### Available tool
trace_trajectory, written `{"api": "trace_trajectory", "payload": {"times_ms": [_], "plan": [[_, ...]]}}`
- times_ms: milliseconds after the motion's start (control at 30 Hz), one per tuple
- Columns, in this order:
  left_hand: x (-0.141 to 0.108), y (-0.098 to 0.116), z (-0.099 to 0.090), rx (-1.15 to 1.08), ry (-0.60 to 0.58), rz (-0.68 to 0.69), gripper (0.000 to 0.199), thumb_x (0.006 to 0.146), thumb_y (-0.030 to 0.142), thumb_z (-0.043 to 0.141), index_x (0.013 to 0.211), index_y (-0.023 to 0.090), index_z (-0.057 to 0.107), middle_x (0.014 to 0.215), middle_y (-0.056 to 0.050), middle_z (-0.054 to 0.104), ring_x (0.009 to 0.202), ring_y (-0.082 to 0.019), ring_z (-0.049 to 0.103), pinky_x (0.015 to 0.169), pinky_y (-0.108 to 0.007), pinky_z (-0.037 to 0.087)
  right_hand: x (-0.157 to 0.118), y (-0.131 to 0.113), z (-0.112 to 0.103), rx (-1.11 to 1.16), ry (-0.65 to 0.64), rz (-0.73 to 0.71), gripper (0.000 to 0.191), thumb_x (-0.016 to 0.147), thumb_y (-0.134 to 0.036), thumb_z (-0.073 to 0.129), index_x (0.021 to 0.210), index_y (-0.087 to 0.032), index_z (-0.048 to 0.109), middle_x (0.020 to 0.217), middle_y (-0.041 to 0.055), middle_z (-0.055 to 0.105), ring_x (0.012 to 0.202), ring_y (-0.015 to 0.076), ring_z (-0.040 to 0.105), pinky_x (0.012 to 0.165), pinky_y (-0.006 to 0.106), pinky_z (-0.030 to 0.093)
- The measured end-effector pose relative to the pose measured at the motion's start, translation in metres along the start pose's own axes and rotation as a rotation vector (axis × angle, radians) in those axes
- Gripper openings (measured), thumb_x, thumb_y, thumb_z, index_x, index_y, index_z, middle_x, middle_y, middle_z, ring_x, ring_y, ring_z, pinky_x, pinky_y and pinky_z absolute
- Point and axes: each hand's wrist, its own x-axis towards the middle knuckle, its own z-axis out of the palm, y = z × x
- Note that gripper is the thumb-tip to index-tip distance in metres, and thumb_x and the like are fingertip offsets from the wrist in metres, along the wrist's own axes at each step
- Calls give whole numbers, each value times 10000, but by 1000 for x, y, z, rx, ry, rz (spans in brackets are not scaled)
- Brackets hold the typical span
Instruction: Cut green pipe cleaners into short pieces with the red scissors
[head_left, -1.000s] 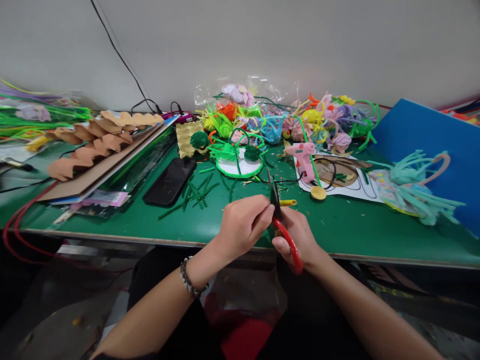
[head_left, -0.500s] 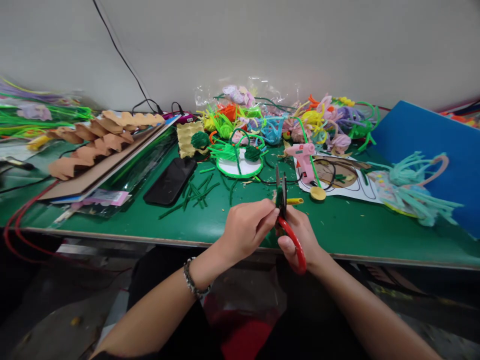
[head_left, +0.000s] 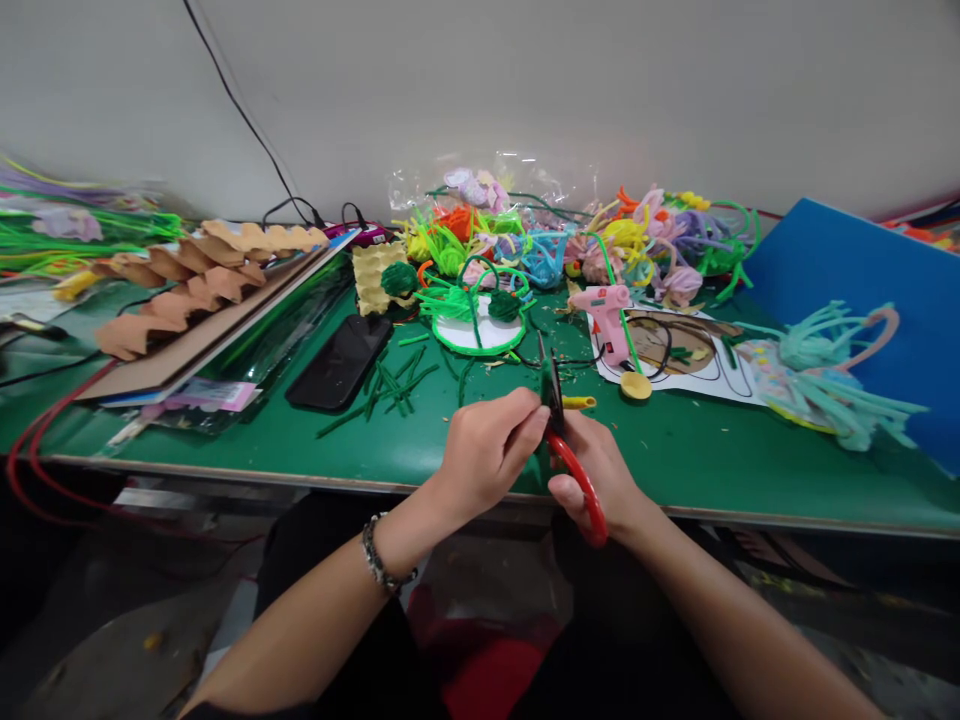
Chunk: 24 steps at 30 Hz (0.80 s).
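My right hand (head_left: 600, 460) grips red-handled scissors (head_left: 579, 475), its thumb through a handle loop. Their dark blades point away from me and stand slightly apart. Pinched in my left hand (head_left: 487, 440) is a dark green pipe cleaner (head_left: 546, 385), mostly hidden by the fingers and blades. It lies against the blades, but whether it is between them I cannot tell. Beyond my left hand, short cut green pipe cleaner pieces (head_left: 394, 388) lie scattered on the green table (head_left: 360, 445). A yellow tube (head_left: 579, 403) shows just behind the scissors.
A black phone (head_left: 340, 362) lies left of the cut pieces. Farther back are a white disc with green pipe cleaner shapes (head_left: 480, 335) and a pink glue gun (head_left: 609, 320). Egg-carton strips (head_left: 180, 300) occupy the left, a blue board (head_left: 847, 290) the right.
Both hands, with the scissors and the green pipe cleaner, have shifted slightly left. The things on the table have stayed in place.
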Motion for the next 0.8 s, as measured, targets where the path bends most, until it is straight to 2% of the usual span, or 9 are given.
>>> {"api": "trace_trajectory", "payload": {"times_ms": [433, 600, 800], "plan": [[2, -1, -1, -92, 14, -40, 272, 838, 185, 359, 576, 186, 287, 486, 68, 282, 420, -47, 306, 414, -169, 246, 3, -5, -5, 8, 25, -14, 547, 733, -719, 184, 619, -206, 337, 464, -51, 369, 391, 78, 315, 386, 206, 266], [3, -2, -2, -91, 4, -44, 269, 840, 203, 351, 575, 187, 310, 485, 62, 314, 420, -51, 328, 415, -176, 260, 5, -4, -5, -31, 17, -8, 559, 741, -705, 204, 666, -189, 405, 473, -50, 371, 406, 82, 323, 399, 205, 278], [4, -2, -3, -89, 21, -18, 265, 829, 175, 375, 576, 184, 297, 490, 68, 282, 418, -43, 304, 406, -172, 245, 6, -4, -6, -6, 19, -3, 545, 760, -679, 239, 654, -179, 428, 455, -54, 379, 399, 75, 345, 395, 190, 290]]}}
